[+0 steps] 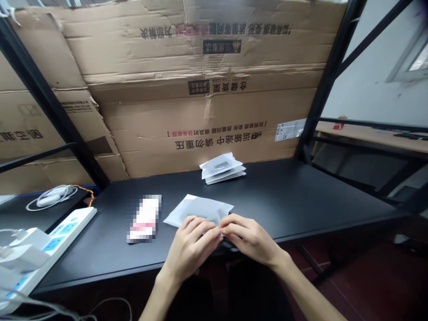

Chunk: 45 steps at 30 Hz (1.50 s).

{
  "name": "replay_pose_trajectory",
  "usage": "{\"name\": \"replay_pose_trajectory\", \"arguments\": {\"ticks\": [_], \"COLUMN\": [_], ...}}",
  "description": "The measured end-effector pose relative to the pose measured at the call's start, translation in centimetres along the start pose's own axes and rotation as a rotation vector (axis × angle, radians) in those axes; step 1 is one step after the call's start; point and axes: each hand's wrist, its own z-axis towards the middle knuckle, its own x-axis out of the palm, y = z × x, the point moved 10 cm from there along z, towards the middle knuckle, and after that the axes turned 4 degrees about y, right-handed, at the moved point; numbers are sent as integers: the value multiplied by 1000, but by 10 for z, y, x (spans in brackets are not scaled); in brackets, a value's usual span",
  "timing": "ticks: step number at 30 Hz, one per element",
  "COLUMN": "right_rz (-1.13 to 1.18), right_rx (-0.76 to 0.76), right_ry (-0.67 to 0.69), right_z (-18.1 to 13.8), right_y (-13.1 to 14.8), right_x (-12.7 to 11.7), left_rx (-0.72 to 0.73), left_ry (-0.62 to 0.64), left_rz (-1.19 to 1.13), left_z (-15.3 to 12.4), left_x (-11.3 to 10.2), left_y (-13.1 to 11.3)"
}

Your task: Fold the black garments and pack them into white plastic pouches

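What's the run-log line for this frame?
left hand: over frosted pouch | right hand: at pouch's near side | pouch stack: farther back, before printed cardboard

A frosted white plastic pouch (200, 206), cloudy and translucent, lies beyond the fingers of the left hand (194, 245) and the right hand (250, 236). Most of it rests on the black tabletop (284, 196), its broad face up and set at a slant. One pointed corner reaches out past the left hand's knuckles, on that hand's outer side; another stands just beyond the right hand's fingers. A paler patch marks the edge farthest from both hands. Greyer shading shows in front of the fingertips, where the near edge is pinched and largely hidden; its closure cannot be made out.
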Motion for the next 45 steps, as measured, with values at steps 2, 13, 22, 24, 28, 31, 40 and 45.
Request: {"name": "replay_pose_trajectory", "arguments": {"ticks": [2,13,22,24,28,31,40,45], "right_rz": [28,187,151,146,110,57,-1,-48], "right_rx": [18,155,173,178,175,153,138,179], "right_ry": [13,61,97,96,91,86,30,-45], "right_z": [1,7,8,7,7,8,8,7], "right_y": [-2,-17,-18,-18,-18,-15,-13,-19], "right_x": [0,3,8,8,8,7,0,-9], "left_rx": [-3,-73,-89,-90,-90,-92,-113,-143], "left_ry": [2,36,39,47,53,35,16,-18], "left_rz": [10,1,19,19,21,22,46,59], "left_z": [0,-1,-1,-1,-1,0,-1,-2], "left_x": [0,7,8,9,10,8,5,2], "left_y": [0,7,11,11,11,11,13,16]}}
